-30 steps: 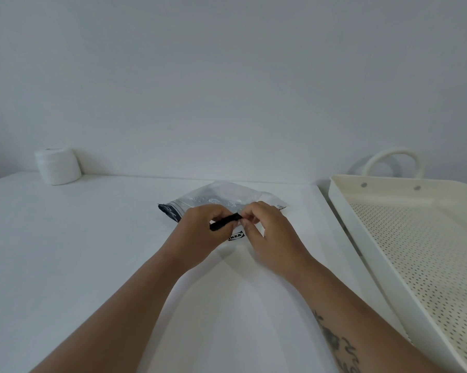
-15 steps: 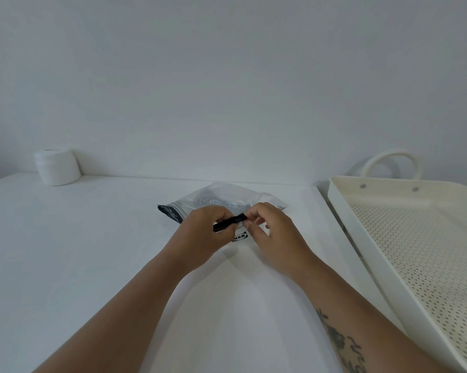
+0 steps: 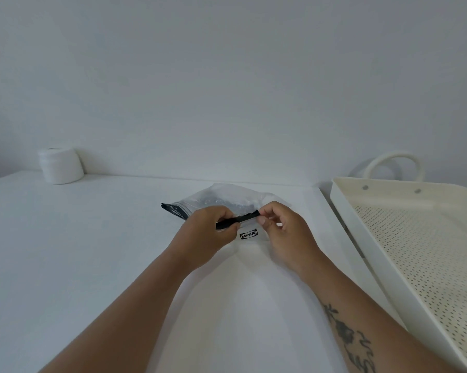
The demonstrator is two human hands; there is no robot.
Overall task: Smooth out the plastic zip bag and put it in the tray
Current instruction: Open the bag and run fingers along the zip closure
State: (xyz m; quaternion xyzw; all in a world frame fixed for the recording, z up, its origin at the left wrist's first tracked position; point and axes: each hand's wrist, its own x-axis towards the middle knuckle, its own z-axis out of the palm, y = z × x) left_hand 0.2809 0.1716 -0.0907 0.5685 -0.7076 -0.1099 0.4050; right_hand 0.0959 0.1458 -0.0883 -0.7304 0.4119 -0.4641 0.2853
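Note:
A clear plastic zip bag (image 3: 221,199) with a black zip strip and a small black logo lies crumpled on the white table, just beyond my hands. My left hand (image 3: 209,234) pinches the left part of the black strip. My right hand (image 3: 284,232) pinches the strip's right end with thumb and forefinger. A short stretch of strip shows between them, tilted up to the right. The bag's dark left corner sticks out past my left hand. The cream perforated tray (image 3: 346,211) sits at the right, apart from the bag.
The tray has raised walls and a looped handle (image 3: 393,162) at its far end, against the wall. A white roll (image 3: 60,165) stands at the table's back left corner. The white table (image 3: 79,251) stretches wide to the left.
My right hand has slid to the right along the black strip, so more of the strip and the logo show between my hands. The left hand has stayed in place.

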